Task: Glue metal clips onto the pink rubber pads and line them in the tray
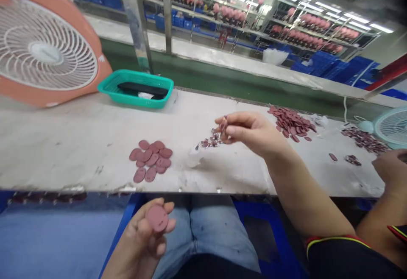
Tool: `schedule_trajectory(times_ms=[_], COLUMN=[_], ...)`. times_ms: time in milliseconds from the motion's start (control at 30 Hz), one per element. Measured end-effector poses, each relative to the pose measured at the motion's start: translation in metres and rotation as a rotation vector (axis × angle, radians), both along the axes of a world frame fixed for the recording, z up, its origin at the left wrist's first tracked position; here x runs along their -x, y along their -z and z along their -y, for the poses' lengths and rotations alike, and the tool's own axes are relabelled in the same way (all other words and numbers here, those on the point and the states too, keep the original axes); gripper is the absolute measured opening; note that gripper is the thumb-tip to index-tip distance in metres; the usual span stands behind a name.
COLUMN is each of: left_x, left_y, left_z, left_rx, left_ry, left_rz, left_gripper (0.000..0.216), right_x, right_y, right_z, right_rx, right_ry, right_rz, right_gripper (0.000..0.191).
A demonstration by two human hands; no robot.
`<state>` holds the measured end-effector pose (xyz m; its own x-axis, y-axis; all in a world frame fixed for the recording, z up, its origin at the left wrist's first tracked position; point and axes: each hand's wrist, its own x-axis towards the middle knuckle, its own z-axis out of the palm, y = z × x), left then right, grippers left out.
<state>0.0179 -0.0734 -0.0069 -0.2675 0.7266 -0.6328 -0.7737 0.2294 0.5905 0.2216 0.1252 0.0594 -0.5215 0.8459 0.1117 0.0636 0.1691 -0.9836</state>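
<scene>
My left hand (135, 238), low in front of my lap, grips a flat mauve oval disc (157, 218) with small slits in it. Over the table, my right hand (254, 130) has thumb and fingertips pinched on a small dark mauve piece (224, 125), too small to name. Just below those fingers lies a little pile of similar small shiny pieces (211, 140). Beside that pile is a crumpled white bit, perhaps plastic (194, 157). A loose heap of mauve discs (151, 159) rests on the table to the left.
An orange fan (47, 54) and a green basket (136, 100) with a black object stand at the left. A larger disc heap (291, 122) lies at the right. Farther right are a co-worker's hand (391, 166), more small pieces (364, 140) and a pale fan (392, 127).
</scene>
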Motion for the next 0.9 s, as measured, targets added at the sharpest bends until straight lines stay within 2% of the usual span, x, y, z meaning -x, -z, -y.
schedule_trajectory(times_ms=[100,167,233,367,567,900], left_x=[-0.009,-0.010,-0.009,-0.007,-0.005,-0.005], left_y=[-0.010,-0.013,-0.013,-0.014,-0.015,-0.011], left_z=[0.009,0.015,0.021,0.028,0.031,0.030], left_rx=[0.017,0.010,-0.015,-0.079,-0.076,-0.049], left_ry=[0.036,0.087,0.134,0.182,0.200,0.214], left_rz=[0.029,0.043,0.041,0.016,0.013,0.027], left_gripper=[0.051,0.050,0.050,0.047,0.045,0.041], right_x=[0.020,0.031,0.038,0.044,0.045,0.043], right_y=[0.006,0.013,0.019,0.023,0.015,0.013], right_z=[0.070,0.101,0.118,0.126,0.126,0.121], right_rx=[0.092,0.040,-0.038,-0.179,-0.378,-0.489], right_ry=[-0.138,-0.173,-0.206,-0.274,-0.338,-0.423], right_rz=[-0.096,-0.066,-0.029,0.028,0.111,0.184], right_gripper=[0.014,0.013,0.014,0.011,0.009,0.010])
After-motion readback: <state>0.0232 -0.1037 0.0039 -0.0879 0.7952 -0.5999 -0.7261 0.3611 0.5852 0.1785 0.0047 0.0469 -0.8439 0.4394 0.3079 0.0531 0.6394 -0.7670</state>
